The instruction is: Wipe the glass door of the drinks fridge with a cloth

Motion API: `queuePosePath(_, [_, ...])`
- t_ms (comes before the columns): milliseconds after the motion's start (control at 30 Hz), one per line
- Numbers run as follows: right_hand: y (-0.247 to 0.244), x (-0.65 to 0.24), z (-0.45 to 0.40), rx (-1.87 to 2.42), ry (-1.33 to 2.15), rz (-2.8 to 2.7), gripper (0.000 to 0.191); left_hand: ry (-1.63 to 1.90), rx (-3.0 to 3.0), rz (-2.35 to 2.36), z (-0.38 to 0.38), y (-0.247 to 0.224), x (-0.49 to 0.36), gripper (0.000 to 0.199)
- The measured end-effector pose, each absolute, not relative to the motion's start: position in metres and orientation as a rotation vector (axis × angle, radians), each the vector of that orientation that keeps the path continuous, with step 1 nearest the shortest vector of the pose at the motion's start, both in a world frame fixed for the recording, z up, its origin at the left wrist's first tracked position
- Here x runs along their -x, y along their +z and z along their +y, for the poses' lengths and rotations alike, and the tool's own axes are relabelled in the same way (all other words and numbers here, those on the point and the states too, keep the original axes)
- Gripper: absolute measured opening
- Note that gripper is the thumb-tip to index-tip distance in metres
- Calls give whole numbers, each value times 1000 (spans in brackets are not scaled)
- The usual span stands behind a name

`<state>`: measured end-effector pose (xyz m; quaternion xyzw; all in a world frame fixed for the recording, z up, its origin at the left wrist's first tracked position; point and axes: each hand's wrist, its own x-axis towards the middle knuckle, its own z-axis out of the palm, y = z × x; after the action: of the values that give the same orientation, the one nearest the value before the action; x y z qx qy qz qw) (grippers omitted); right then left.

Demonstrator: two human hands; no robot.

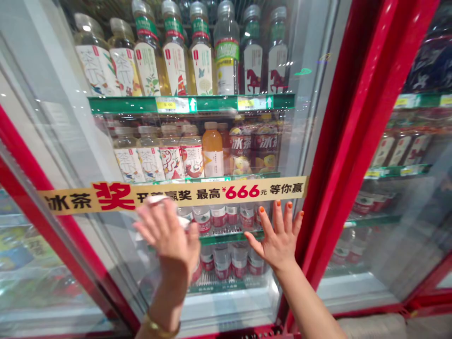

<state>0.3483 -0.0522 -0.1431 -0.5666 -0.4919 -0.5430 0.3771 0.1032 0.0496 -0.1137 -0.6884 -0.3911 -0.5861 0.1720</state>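
While the left hand (168,238) presses a cloth (155,200), the right (277,242) splays open.

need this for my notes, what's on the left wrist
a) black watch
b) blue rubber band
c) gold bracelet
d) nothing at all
C: the left hand has a gold bracelet around its wrist, near the bottom edge of the head view.
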Motion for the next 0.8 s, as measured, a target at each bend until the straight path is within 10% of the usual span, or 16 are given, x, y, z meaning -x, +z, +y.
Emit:
queuePosePath(267, [-144,-347,-52,1448,-1363,-1250,91,-1260,2092,-741,30,-256,-105,70])
queuePosePath(533, [-143,-348,-52,1427,-1371,-1237,86,-1685,1846,-1040,49,-137,-116,77])
queuePosePath(800, [-146,-349,-50,1427,-1345,-1226,86,-1443,1957,-1002,61,-210,-61,79])
